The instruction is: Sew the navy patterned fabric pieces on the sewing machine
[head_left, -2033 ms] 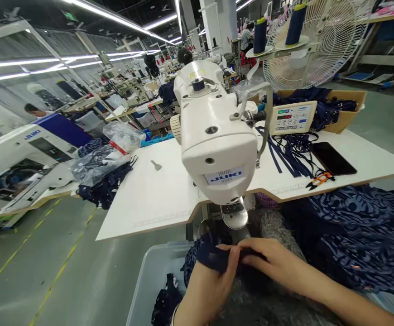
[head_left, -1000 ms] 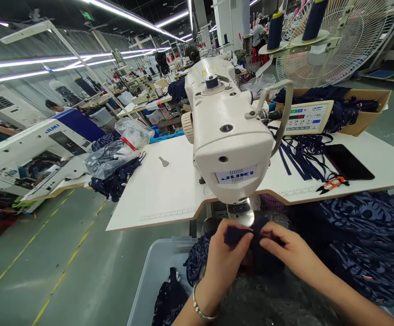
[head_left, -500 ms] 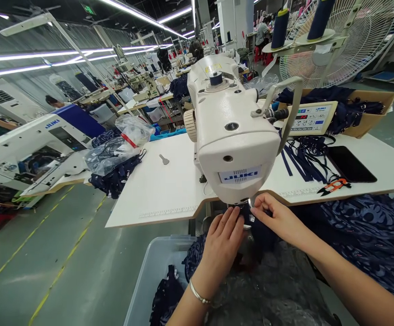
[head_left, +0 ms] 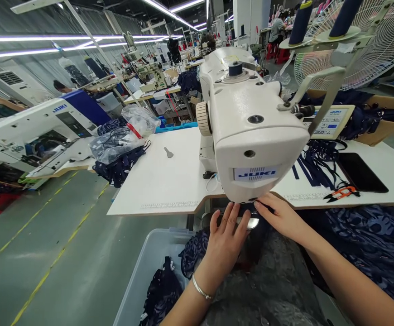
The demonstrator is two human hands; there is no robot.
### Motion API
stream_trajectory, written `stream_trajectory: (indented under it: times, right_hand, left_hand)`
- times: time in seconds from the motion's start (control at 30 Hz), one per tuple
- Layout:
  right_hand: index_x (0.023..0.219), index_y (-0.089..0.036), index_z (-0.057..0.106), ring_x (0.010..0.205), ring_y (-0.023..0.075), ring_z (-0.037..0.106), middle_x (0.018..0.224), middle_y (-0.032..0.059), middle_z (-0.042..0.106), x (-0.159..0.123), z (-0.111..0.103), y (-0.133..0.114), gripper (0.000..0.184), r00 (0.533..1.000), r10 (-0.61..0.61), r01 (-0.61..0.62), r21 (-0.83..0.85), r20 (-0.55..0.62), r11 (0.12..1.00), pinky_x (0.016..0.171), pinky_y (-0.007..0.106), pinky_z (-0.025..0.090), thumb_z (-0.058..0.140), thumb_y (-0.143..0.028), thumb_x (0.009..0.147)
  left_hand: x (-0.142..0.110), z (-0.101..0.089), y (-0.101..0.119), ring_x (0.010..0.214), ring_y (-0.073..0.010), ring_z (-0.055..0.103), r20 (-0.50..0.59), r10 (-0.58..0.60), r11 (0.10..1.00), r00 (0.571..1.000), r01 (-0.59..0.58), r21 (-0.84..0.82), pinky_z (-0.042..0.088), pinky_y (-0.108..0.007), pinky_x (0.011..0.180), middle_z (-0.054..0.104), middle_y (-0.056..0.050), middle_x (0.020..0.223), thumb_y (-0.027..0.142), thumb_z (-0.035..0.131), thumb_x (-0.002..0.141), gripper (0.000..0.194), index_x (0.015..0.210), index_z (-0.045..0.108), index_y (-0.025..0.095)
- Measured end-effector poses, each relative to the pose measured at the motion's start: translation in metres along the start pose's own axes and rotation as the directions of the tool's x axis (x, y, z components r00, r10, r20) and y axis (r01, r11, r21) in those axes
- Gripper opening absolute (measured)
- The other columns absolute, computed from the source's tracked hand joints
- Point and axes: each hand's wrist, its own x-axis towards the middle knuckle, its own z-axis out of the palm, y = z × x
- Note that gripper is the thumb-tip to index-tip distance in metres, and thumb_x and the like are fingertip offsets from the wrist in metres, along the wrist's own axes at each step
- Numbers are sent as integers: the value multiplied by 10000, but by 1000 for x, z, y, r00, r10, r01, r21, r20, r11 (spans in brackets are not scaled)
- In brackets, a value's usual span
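A white sewing machine (head_left: 261, 117) stands before me, its head over both hands. My left hand (head_left: 226, 240) is palm down with spread fingers, the fingertips on dark navy fabric (head_left: 242, 210) under the machine head. A shiny metal plate (head_left: 252, 223) shows beside those fingers. My right hand (head_left: 281, 219) reaches in from the right, thumb and forefinger close together at the needle area. The machine head partly covers its fingertips, so what they pinch is hidden. Patterned navy fabric (head_left: 370, 231) lies near my right forearm.
A translucent bin (head_left: 139, 262) with navy garments stands below left. On the tabletop (head_left: 163, 181) are a small metal piece (head_left: 168, 153), orange thread snips (head_left: 342, 194), a black phone (head_left: 362, 172) and navy straps (head_left: 314, 170). A plastic bag (head_left: 115, 145) sits at the left.
The view has shifted, so the machine appears farther right. My right fingers have moved in under the machine head; the shiny piece seen at them is now out of sight. My left fingers have spread.
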Motion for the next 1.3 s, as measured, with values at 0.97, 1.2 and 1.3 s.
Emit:
stream_trajectory:
  times: [0.97,1.2,1.3]
  right_hand:
    - [928,-234,622,1027,234,596,969,56,619,3,4,0,230,999,-4,4,-18,-34,1000,825,322,496,425,-341,975]
    - [837,-227,614,881,220,596,867,47,595,3,9,3,248,998,-11,8,-50,-59,999,759,320,495,442,-346,971]
    - [807,-224,602,846,217,583,841,45,580,4,11,6,254,996,-35,30,-61,-79,998,764,328,492,437,-330,968]
  left_hand:
    - [-1,-1,4,1370,-241,409,31,-28,1000,999,28,6,290,-458,1132,451,-102,1473,299,514,977,400,1370,495,225]
    - [-2,-2,6,1396,-241,369,28,-84,996,996,84,16,273,-452,1134,429,-107,1488,344,505,978,391,1352,505,227]
    - [-4,1,7,1395,-232,370,-5,-113,994,994,113,1,247,-447,1146,444,-98,1480,352,496,981,361,1319,531,231]
